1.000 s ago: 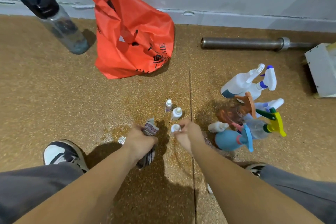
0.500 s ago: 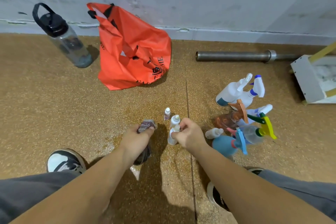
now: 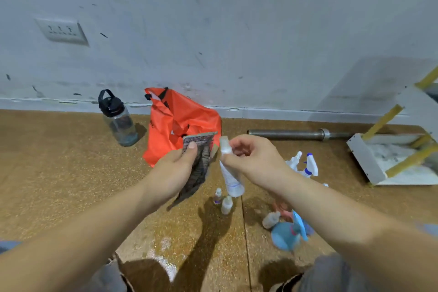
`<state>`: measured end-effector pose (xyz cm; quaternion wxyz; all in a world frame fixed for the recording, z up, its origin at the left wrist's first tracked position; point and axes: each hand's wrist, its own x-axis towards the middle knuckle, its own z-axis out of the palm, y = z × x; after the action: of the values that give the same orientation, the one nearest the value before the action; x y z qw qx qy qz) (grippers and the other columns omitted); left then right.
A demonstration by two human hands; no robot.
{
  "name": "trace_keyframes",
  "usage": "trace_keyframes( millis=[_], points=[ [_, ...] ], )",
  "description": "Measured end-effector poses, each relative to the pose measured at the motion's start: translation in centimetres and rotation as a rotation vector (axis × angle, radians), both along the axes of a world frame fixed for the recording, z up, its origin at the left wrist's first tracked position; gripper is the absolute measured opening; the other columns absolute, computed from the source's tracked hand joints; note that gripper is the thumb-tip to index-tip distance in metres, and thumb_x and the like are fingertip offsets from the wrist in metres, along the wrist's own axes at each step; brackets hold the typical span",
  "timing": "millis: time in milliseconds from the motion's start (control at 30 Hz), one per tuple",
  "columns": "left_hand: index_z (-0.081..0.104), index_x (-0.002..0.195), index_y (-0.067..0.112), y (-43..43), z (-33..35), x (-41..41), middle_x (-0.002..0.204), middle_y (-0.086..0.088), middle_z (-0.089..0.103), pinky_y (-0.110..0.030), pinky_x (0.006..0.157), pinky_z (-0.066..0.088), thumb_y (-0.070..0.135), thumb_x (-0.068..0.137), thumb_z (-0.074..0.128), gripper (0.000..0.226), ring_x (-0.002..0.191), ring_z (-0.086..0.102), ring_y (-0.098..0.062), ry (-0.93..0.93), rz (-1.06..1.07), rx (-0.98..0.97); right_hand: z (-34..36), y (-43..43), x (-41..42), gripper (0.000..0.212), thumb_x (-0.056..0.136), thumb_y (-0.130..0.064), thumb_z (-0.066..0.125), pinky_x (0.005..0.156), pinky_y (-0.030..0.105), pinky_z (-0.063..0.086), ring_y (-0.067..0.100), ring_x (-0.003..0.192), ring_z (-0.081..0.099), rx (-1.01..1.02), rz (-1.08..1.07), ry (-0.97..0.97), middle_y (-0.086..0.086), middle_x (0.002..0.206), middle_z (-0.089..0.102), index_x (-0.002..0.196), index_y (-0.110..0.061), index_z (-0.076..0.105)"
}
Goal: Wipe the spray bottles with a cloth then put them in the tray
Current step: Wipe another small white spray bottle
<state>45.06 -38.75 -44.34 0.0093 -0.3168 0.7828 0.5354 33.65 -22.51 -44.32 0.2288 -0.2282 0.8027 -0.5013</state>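
The wiping step looks ready to begin — left hand [image 3: 175, 169] grips the patterned cloth [image 3: 201, 161], right hand [image 3: 253, 161] pinches a small white spray bottle [image 3: 231, 178] near its cap — next the cloth must meet the bottle

Floor [image 3: 59, 173]: speckled brown, carrying everything.
Far edge: water bottle [image 3: 119, 123] is standing, orange bag [image 3: 180, 123] slumping, metal bar [image 3: 296, 134] lying.
Right edge: tray [image 3: 366, 161] is sitting.
Middle: two small bottles [image 3: 227, 205] are standing; spray bottles [image 3: 288, 232] are crowding alongside.
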Motion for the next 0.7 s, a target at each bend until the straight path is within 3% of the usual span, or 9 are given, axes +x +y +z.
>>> trace_keyframes(
  millis=[33, 100, 167, 233, 300, 400, 533, 600, 700],
  points=[
    [0.057, 0.083, 0.024, 0.0, 1.2, 0.3, 0.101, 0.008, 0.058, -0.03, 0.085, 0.032, 0.052, 0.109, 0.033, 0.046, 0.096, 0.053, -0.015, 0.048, -0.024, -0.073, 1.2, 0.1, 0.3, 0.004, 0.087, -0.011, 0.075, 0.066, 0.019, 0.045, 0.007, 0.068, 0.056, -0.032, 0.009, 0.002, 0.015, 0.08, 0.07, 0.088, -0.008, 0.073],
    [0.063, 0.087, 0.018, -0.4, 2.7, 1.1, 0.096, 0.003, 0.065, -0.032, 0.078, 0.04, 0.052, 0.108, 0.037, 0.047, 0.095, 0.06, -0.017, 0.186, -0.033, -0.102, 3.3, 0.1, 0.7, 0.008, 0.089, -0.014, 0.073, 0.069, 0.029, 0.046, 0.013, 0.072, 0.057, -0.083, 0.037, -0.026, 0.024, 0.088, 0.071, 0.091, -0.006, 0.074],
    [0.071, 0.1, 0.024, -0.5, 3.6, 1.5, 0.094, 0.008, 0.076, -0.028, 0.074, 0.05, 0.053, 0.107, 0.04, 0.043, 0.088, 0.071, -0.008, 0.279, 0.015, 0.063, 4.5, 0.2, 1.0, 0.011, 0.091, -0.014, 0.073, 0.067, 0.032, 0.045, 0.015, 0.072, 0.057, -0.091, 0.064, -0.083, 0.021, 0.083, 0.07, 0.093, -0.004, 0.075],
    [0.072, 0.109, 0.029, -0.4, 3.8, 1.5, 0.098, 0.011, 0.08, -0.032, 0.074, 0.058, 0.052, 0.107, 0.043, 0.037, 0.09, 0.077, -0.01, 0.307, 0.116, 0.237, 4.7, 0.2, 1.4, 0.01, 0.093, -0.015, 0.073, 0.068, 0.031, 0.045, 0.015, 0.074, 0.058, -0.095, 0.078, -0.124, 0.016, 0.083, 0.07, 0.094, -0.005, 0.075],
    [0.071, 0.115, 0.031, -0.4, 3.7, 1.1, 0.102, 0.011, 0.08, -0.038, 0.082, 0.06, 0.05, 0.107, 0.046, 0.033, 0.096, 0.077, -0.012, 0.331, 0.206, 0.346, 4.1, 0.2, 1.5, 0.01, 0.094, -0.016, 0.073, 0.071, 0.031, 0.045, 0.014, 0.076, 0.058, -0.109, 0.071, -0.152, 0.017, 0.083, 0.069, 0.094, -0.007, 0.076],
    [0.067, 0.127, 0.038, -0.7, 3.2, 0.2, 0.116, 0.012, 0.077, -0.044, 0.097, 0.056, 0.049, 0.106, 0.049, 0.029, 0.107, 0.074, -0.012, 0.351, 0.207, 0.461, 3.0, 0.2, 1.5, 0.006, 0.093, -0.015, 0.074, 0.075, 0.03, 0.047, 0.012, 0.076, 0.059, -0.16, -0.007, -0.235, 0.005, 0.08, 0.069, 0.093, -0.012, 0.079],
    [0.066, 0.133, 0.032, -0.7, 3.4, -0.6, 0.131, 0.005, 0.073, -0.052, 0.111, 0.047, 0.042, 0.108, 0.048, 0.032, 0.122, 0.069, -0.019, 0.353, 0.108, 0.612, 3.7, -0.2, 0.7, 0.021, 0.083, -0.02, 0.08, 0.078, 0.034, 0.047, 0.019, 0.081, 0.061, -0.21, 0.04, -0.334, 0.024, 0.093, 0.072, 0.1, -0.008, 0.078],
    [0.07, 0.122, 0.029, -0.7, 3.5, -1.1, 0.12, 0.002, 0.076, -0.053, 0.11, 0.048, 0.035, 0.109, 0.047, 0.027, 0.116, 0.071, -0.021, 0.356, 0.082, 0.507, 4.2, -0.4, 0.1, 0.022, 0.082, -0.021, 0.078, 0.079, 0.034, 0.049, 0.02, 0.083, 0.063, -0.23, 0.073, -0.391, 0.026, 0.1, 0.074, 0.1, -0.008, 0.079],
    [0.069, 0.107, 0.031, -1.3, 3.0, -1.6, 0.098, 0.007, 0.077, -0.048, 0.096, 0.055, 0.033, 0.106, 0.054, 0.015, 0.1, 0.072, -0.018, 0.365, -0.014, 0.076, 4.4, -0.7, -0.8, 0.013, 0.085, -0.016, 0.078, 0.079, 0.034, 0.049, 0.02, 0.082, 0.065, -0.207, 0.076, -0.407, 0.022, 0.098, 0.076, 0.097, -0.01, 0.08]
  ],
)
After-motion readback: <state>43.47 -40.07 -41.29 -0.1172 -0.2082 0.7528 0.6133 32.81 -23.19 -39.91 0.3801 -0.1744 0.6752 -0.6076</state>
